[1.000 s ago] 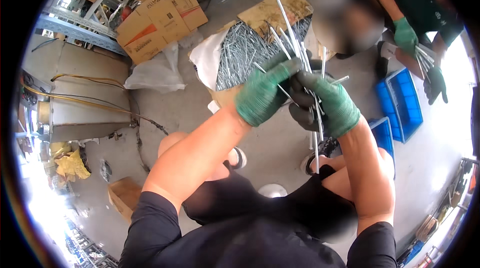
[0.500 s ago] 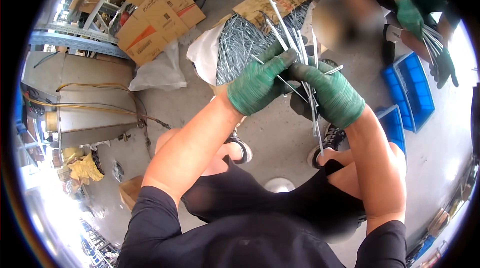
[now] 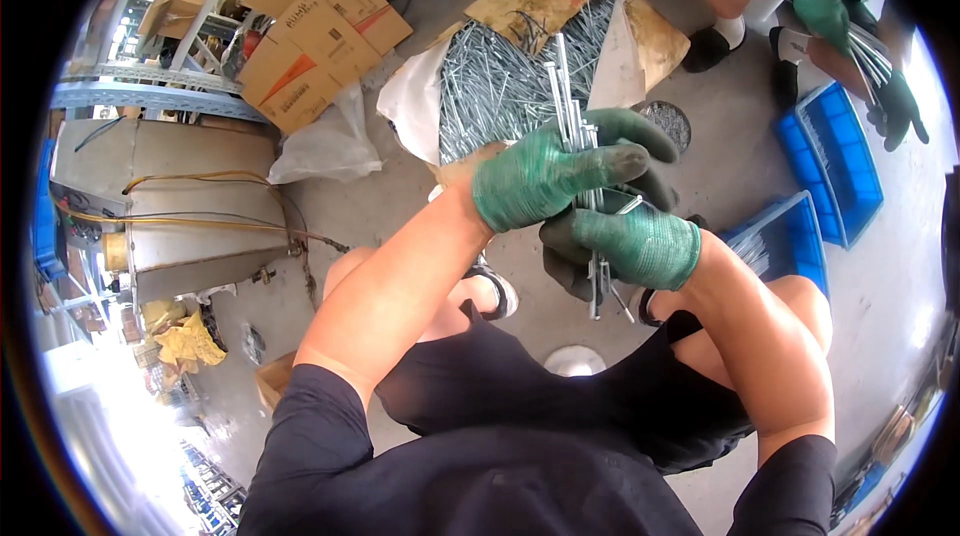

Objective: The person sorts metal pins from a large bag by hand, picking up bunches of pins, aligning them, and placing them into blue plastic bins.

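Observation:
A bunch of long, thin metal rods (image 3: pixel 567 96) runs nearly upright through both of my hands, mostly lined up, with a few sticking out at a slant. My left hand (image 3: pixel 545 176), in a green glove with dark fingers, is around the upper part of the bunch, its thumb across the rods and other fingers spread behind. Lower down, my right hand (image 3: pixel 640 244), gloved alike, grips the bunch between thumb and fingers. Beyond them, a heap of loose rods (image 3: pixel 485 86) fills an opened sack (image 3: pixel 412 106) on the floor.
Two blue bins (image 3: pixel 850 186) (image 3: pixel 808 236) stand to the right, rods in the nearer one. At far right another person's gloved hand (image 3: pixel 822 8) holds rods. A round container (image 3: pixel 668 121) sits beside the sack. Cardboard (image 3: pixel 325 41) and a metal cabinet (image 3: pixel 195 166) are left.
The fanned-out rods are now drawn into a tighter, straighter bunch. My left hand has moved across to the right, and my right hand has come lower on the rods.

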Demonstrator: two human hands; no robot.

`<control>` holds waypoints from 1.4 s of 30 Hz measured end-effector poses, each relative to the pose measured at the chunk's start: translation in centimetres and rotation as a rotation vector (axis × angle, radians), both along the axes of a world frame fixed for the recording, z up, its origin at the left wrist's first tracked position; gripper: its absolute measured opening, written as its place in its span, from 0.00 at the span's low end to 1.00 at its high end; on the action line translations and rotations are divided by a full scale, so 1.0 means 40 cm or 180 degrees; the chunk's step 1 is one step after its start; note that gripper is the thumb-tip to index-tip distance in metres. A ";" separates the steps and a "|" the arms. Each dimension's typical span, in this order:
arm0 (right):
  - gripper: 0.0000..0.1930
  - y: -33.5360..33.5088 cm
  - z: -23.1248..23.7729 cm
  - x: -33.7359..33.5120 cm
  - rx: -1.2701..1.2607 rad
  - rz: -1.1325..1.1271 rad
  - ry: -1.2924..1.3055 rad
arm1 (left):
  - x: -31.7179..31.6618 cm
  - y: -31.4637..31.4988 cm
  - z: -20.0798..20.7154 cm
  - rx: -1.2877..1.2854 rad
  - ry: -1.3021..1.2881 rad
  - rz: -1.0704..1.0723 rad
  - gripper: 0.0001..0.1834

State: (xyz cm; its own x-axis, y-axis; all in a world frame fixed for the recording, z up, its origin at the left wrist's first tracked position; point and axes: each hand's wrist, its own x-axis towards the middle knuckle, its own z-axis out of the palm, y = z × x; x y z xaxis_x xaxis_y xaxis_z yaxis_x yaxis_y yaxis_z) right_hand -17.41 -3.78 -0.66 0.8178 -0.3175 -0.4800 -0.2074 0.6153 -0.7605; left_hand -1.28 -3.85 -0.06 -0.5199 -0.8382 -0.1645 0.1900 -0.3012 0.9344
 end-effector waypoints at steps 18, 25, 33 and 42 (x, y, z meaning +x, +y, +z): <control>0.15 0.041 -0.054 -0.011 0.0944 0.0260 -0.0455 | -0.015 0.006 -0.012 -0.0340 -0.0365 -0.0202 0.30; 0.17 -0.013 -0.094 0.000 -0.1438 0.0436 -0.0222 | -0.002 -0.005 -0.042 -0.0603 -0.0568 -0.0090 0.27; 0.14 0.039 -0.020 -0.011 -0.0374 -0.0577 -0.0138 | 0.004 -0.040 -0.047 -0.0480 0.0245 -0.0308 0.21; 0.19 0.051 -0.013 -0.098 -0.0675 -0.1232 0.0024 | -0.088 -0.063 -0.064 -0.0455 -0.0038 -0.0853 0.41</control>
State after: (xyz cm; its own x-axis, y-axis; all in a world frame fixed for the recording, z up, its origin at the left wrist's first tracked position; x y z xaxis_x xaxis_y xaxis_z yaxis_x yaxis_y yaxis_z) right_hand -21.33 -1.73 -1.18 0.6159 -0.6920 -0.3765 0.0018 0.4792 -0.8777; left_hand -4.79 -6.37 -2.63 -0.7244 -0.6865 -0.0623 0.1103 -0.2046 0.9726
